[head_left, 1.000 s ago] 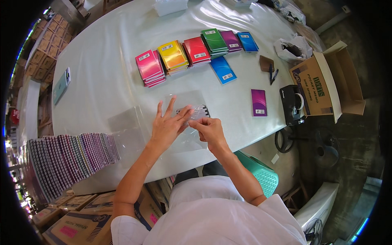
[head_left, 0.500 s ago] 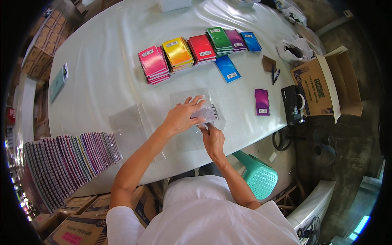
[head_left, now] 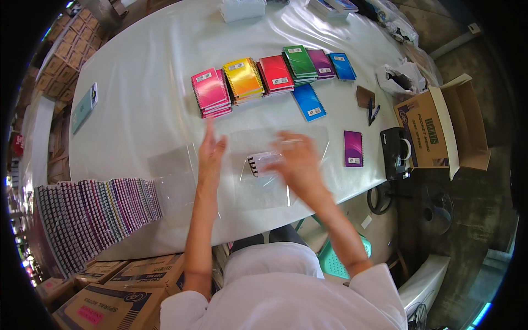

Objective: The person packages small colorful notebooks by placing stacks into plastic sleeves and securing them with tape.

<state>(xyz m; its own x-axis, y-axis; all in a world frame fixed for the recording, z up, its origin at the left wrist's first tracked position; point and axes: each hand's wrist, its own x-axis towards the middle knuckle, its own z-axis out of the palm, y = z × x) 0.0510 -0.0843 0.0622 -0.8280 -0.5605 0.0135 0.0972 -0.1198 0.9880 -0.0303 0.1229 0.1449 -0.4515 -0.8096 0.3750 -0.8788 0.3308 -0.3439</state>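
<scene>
Holds left hand (head_left: 211, 153) open, left of small notebook (head_left: 260, 164); cannot tell through blur whether gripped by right hand (head_left: 300, 158). Has far notebooks (head_left: 242, 76) grouped by colour, seemingly keeping kinds apart.

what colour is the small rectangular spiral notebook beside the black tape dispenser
Purple; the small rectangular spiral notebook shows best in the head view.

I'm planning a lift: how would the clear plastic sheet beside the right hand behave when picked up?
The clear plastic sheet is probably floppy and light, since it looks thin and see-through. Its glossy highlights suggest it may be slippery. The small spiral-bound notebook within its outline might shift with it.
</scene>
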